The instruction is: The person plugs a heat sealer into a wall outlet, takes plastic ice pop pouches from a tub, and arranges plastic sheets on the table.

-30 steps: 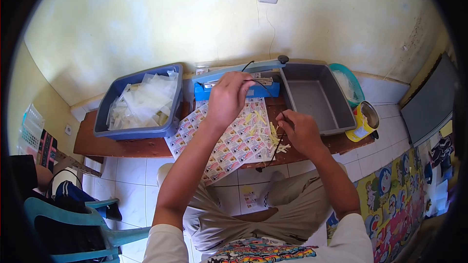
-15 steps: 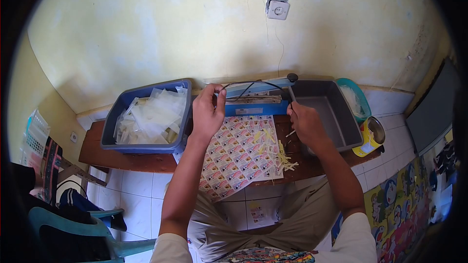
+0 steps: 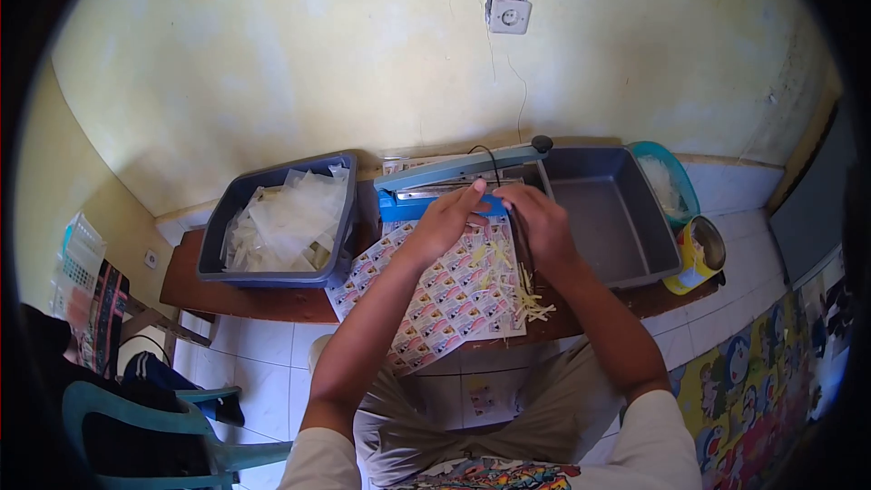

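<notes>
A blue impulse sealer (image 3: 399, 209) stands on the bench, its pale blue arm (image 3: 435, 172) ending in a black knob (image 3: 542, 142). A black cord (image 3: 487, 152) arches over the arm and drops to my hands. My left hand (image 3: 446, 222) is in front of the sealer, thumb raised and fingers curled at the cord. Close beside it, my right hand (image 3: 544, 229) has bent fingers pointing left, closed at the cord too. The fingers partly hide the cord and the sealer's middle.
A grey-blue tub (image 3: 207, 254) of clear plastic pouches (image 3: 290, 213) sits left. A grey tub (image 3: 603, 209), a teal basket (image 3: 685, 183) and a yellow can (image 3: 680, 272) are right. Printed sheets (image 3: 408, 308) and yellowish strips (image 3: 526, 299) lie on the brown bench (image 3: 245, 299).
My hands have come together, the left moving right and down. The cord, earlier stretched between them, now forms a narrower loop over the sealer's arm.
</notes>
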`<state>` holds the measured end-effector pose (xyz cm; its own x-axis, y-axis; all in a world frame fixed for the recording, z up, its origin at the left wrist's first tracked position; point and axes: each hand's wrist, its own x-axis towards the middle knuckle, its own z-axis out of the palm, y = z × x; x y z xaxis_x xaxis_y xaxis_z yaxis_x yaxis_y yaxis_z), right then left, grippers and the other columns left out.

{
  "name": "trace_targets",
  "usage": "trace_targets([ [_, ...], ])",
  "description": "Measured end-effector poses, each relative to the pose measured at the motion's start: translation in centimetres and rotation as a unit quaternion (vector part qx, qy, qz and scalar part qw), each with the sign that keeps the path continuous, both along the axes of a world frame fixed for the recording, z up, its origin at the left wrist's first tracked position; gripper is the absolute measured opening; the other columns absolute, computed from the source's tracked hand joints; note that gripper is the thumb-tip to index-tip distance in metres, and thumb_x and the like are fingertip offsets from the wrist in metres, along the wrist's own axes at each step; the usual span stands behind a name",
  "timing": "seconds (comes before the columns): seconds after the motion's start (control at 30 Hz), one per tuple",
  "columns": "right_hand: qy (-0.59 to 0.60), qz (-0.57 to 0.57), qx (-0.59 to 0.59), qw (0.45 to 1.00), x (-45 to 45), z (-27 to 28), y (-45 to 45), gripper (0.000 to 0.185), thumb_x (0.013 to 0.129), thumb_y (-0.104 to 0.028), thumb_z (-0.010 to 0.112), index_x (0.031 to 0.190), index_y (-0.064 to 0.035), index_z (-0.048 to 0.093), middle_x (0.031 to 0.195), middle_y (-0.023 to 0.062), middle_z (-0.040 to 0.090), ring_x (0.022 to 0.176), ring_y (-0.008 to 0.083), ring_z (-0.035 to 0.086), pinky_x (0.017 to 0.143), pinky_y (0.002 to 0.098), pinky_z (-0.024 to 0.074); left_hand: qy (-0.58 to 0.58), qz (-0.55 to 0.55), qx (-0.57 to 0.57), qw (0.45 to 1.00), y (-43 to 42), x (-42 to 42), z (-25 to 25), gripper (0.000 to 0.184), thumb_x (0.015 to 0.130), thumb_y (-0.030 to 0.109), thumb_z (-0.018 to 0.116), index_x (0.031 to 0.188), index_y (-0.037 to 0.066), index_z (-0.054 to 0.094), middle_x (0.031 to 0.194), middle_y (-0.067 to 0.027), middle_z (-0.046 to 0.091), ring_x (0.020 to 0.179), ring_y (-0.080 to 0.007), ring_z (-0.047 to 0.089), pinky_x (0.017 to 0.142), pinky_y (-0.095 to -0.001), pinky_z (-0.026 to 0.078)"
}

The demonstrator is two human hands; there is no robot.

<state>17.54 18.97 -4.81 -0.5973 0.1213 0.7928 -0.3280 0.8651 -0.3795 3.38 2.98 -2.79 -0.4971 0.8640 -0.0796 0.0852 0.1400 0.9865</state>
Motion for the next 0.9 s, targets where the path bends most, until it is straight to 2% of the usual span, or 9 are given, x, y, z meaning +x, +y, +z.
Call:
trace_targets([
  [0.03, -0.009, 0.014, 0.0, 1.0, 0.3, 0.1, -0.3, 0.027, 0.097, -0.001, 0.067, 0.124, -0.0022, 0.07, 0.113, 0.0199, 0.073, 0.102, 0.0407, 0.075, 0.085, 0.0443, 0.0617, -0.139, 0.01, 0.03, 0.99, 1.2, -0.1, -0.5, 0.078, 0.106, 0.054, 0.068, 0.151, -0.008, 0.051, 0.136, -0.0192, 0.071, 0.123, -0.029, 0.07, 0.109, -0.0445, 0.053],
  [0.23, -0.051, 0.039, 0.024, 0.998, 2.0, -1.2, -1.3, 0.032, 0.095, 0.003, 0.068, 0.126, -0.0033, 0.071, 0.122, 0.0191, 0.075, 0.106, 0.0387, 0.076, 0.087, 0.0449, 0.0628, -0.27, 0.054, 0.154, 0.949, 5.9, -0.7, -3.4, 0.053, 0.111, 0.027, 0.066, 0.147, -0.01, 0.053, 0.133, -0.0181, 0.072, 0.111, -0.0233, 0.074, 0.096, -0.0381, 0.059],
  [0.33, -0.106, 0.027, 0.003, 0.994, 2.6, -1.8, 0.2, 0.028, 0.1, -0.004, 0.069, 0.128, -0.005, 0.073, 0.123, 0.0197, 0.075, 0.107, 0.0373, 0.076, 0.091, 0.0418, 0.0621, -0.23, 0.135, 0.144, 0.953, 6.6, 0.5, -1.7, 0.045, 0.111, 0.014, 0.063, 0.148, -0.009, 0.052, 0.135, -0.0188, 0.072, 0.112, -0.0231, 0.074, 0.097, -0.0366, 0.061],
  [0.43, -0.163, -0.006, -0.121, 0.979, 2.5, -2.0, 1.6, 0.03, 0.1, -0.009, 0.069, 0.13, -0.0057, 0.072, 0.116, 0.0193, 0.077, 0.105, 0.0367, 0.078, 0.087, 0.0425, 0.0617, -0.169, 0.118, 0.204, 0.957, 7.0, 0.9, -1.2, 0.044, 0.112, 0.007, 0.059, 0.152, -0.009, 0.05, 0.136, -0.0198, 0.071, 0.111, -0.0246, 0.076, 0.097, -0.0368, 0.065],
  [0.5, -0.104, -0.027, -0.261, 0.959, 0.6, -1.9, 3.0, 0.035, 0.109, -0.027, 0.064, 0.132, -0.0018, 0.07, 0.111, 0.0197, 0.078, 0.105, 0.0309, 0.079, 0.088, 0.0406, 0.0609, -0.164, 0.119, 0.227, 0.953, 7.1, 1.9, -1.0, 0.043, 0.112, 0.004, 0.058, 0.152, -0.009, 0.05, 0.136, -0.02, 0.071, 0.11, -0.0247, 0.077, 0.097, -0.0358, 0.066],
  [0.6, -0.062, 0.032, -0.326, 0.943, -3.5, -3.2, 6.6, 0.05, 0.112, -0.04, 0.059, 0.138, 0.0026, 0.066, 0.112, 0.0186, 0.079, 0.102, 0.0227, 0.078, 0.087, 0.0373, 0.0609, -0.127, 0.109, 0.255, 0.952, 7.8, 2.8, -1.8, 0.044, 0.112, 0.001, 0.056, 0.153, -0.009, 0.049, 0.136, -0.0202, 0.071, 0.108, -0.0243, 0.078, 0.097, -0.0345, 0.066],
  [0.7, -0.155, 0.096, -0.455, 0.871, -4.4, 2.8, 6.1, 0.056, 0.113, -0.037, 0.061, 0.147, 0.0071, 0.058, 0.12, 0.018, 0.076, 0.095, 0.0175, 0.074, 0.083, 0.0313, 0.0614, -0.096, 0.102, 0.268, 0.953, 8.3, 4.0, -2.2, 0.043, 0.112, 0.0, 0.055, 0.154, -0.01, 0.05, 0.134, -0.0203, 0.072, 0.109, -0.0232, 0.077, 0.097, -0.0343, 0.066],
  [0.83, -0.129, 0.075, -0.49, 0.859, -6.9, 6.8, 5.9, 0.059, 0.112, -0.033, 0.064, 0.153, 0.0069, 0.053, 0.123, 0.0169, 0.076, 0.093, 0.0147, 0.072, 0.076, 0.031, 0.0605, -0.063, 0.11, 0.31, 0.942, 9.8, 3.6, -2.5, 0.044, 0.111, -0.002, 0.055, 0.153, -0.011, 0.05, 0.133, -0.0214, 0.073, 0.111, -0.0227, 0.076, 0.098, -0.0336, 0.066],
  [0.9, -0.145, -0.011, -0.418, 0.897, -8.0, 8.3, 6.6, 0.051, 0.111, -0.029, 0.066, 0.149, 0.0039, 0.06, 0.114, 0.0131, 0.08, 0.083, 0.0114, 0.071, 0.068, 0.0296, 0.058, -0.035, 0.098, 0.3, 0.948, 10.9, 2.9, -2.3, 0.044, 0.11, -0.002, 0.057, 0.153, -0.011, 0.052, 0.134, -0.0209, 0.073, 0.11, -0.022, 0.076, 0.099, -0.0326, 0.065],
])
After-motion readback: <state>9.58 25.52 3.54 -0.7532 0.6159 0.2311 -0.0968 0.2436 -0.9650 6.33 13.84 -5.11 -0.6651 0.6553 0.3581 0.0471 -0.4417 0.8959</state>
